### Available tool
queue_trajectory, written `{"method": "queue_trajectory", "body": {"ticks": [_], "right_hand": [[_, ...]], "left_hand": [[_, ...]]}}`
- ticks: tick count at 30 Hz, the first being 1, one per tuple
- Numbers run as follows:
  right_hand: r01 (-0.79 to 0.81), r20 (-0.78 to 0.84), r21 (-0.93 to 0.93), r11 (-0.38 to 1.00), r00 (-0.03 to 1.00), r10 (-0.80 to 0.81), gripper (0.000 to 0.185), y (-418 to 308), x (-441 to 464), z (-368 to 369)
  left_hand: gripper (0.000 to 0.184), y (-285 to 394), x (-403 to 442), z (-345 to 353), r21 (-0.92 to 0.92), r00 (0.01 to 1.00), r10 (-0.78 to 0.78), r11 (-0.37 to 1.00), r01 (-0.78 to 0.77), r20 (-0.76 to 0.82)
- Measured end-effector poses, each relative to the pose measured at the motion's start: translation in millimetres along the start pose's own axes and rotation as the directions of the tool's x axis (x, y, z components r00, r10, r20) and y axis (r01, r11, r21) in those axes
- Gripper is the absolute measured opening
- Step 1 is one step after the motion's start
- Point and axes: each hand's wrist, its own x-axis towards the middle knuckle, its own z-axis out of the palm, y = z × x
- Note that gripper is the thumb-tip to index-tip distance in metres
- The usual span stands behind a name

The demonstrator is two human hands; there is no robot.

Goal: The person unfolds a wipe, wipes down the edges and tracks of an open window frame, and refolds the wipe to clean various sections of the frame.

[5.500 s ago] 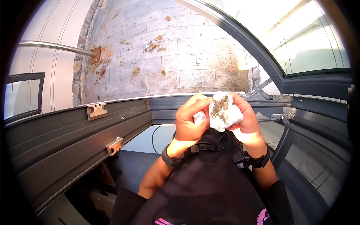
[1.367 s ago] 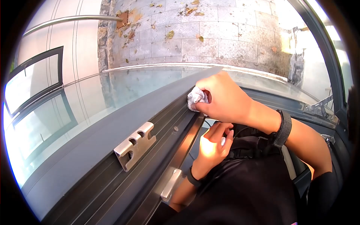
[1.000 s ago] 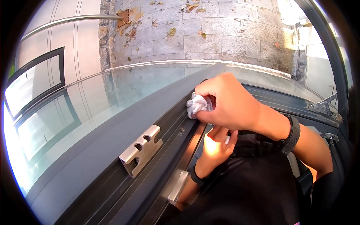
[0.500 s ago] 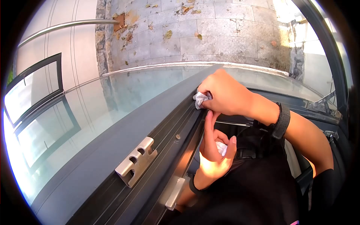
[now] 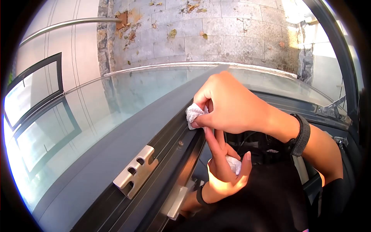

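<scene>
Presently, a crumpled white wad (image 5: 194,114) is being pinched against the grooved window frame (image 5: 168,140) by the right hand (image 5: 231,105); a second wad (image 5: 234,164) is being cradled by the left hand (image 5: 223,177).

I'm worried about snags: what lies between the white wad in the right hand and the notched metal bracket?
Grooved dark frame, with a small round fitting, lies between the right hand with its wad and the bracket, as the head view shows.
</scene>
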Motion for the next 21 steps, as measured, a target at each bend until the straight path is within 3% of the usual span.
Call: {"method": "queue_trajectory", "body": {"ticks": [1, 4, 6, 11, 14, 15, 16, 19, 21], "right_hand": [[0.05, -0.05, 0.011, 0.999, 0.997, -0.05, 0.027, 3.5, 0.3, 3.5], [-0.011, -0.077, 0.08, 0.997, 0.997, 0.018, 0.031, 19.1, 3.4, 8.9], [-0.011, -0.084, 0.006, 1.0, 0.996, 0.011, 0.032, 34.3, 8.3, 10.4], [-0.014, -0.113, -0.155, 0.988, 0.994, -0.003, 0.035, 58.2, 16.6, 11.4], [0.041, -0.137, -0.169, 0.985, 0.988, -0.065, 0.037, 42.7, 11.3, 10.5], [0.013, -0.056, 0.003, 1.0, 0.998, -0.013, 0.038, 28.8, 7.9, 4.7], [0.035, -0.052, 0.005, 0.999, 0.998, -0.035, 0.038, 21.5, 6.8, 3.2], [0.038, -0.043, 0.05, 0.998, 0.998, -0.035, 0.037, 17.5, 5.5, 4.1], [0.042, -0.127, -0.089, 0.995, 0.99, -0.054, 0.037, 45.5, 9.3, 15.2]], "left_hand": [[0.103, 4.4, 0.0, -1.6, -0.004, 1.0, -0.016, 1.0, 0.016, 0.012], [0.102, -7.3, 1.4, 1.3, 0.085, 0.999, -0.029, 0.996, 0.027, 0.026], [0.102, -10.9, 4.1, 3.6, 0.05, 0.988, -0.148, 0.988, 0.146, 0.051], [0.094, -28.0, 13.9, 8.4, 0.24, 0.993, -0.108, 0.966, 0.095, 0.041], [0.093, -19.6, 9.8, 5.5, 0.24, 0.999, -0.032, 0.97, 0.023, 0.033], [0.094, -16.8, 7.3, 5.1, 0.238, 0.999, 0.035, 0.971, -0.036, 0.008], [0.094, -14.8, 2.1, 3.2, 0.222, 0.997, 0.08, 0.972, -0.079, 0.002], [0.092, -11.8, 0.7, 1.1, 0.163, 0.998, 0.056, 0.985, -0.056, 0.004], [0.091, -16.2, 6.4, 2.2, 0.195, 1.0, 0.009, 0.981, -0.011, 0.007]]}}
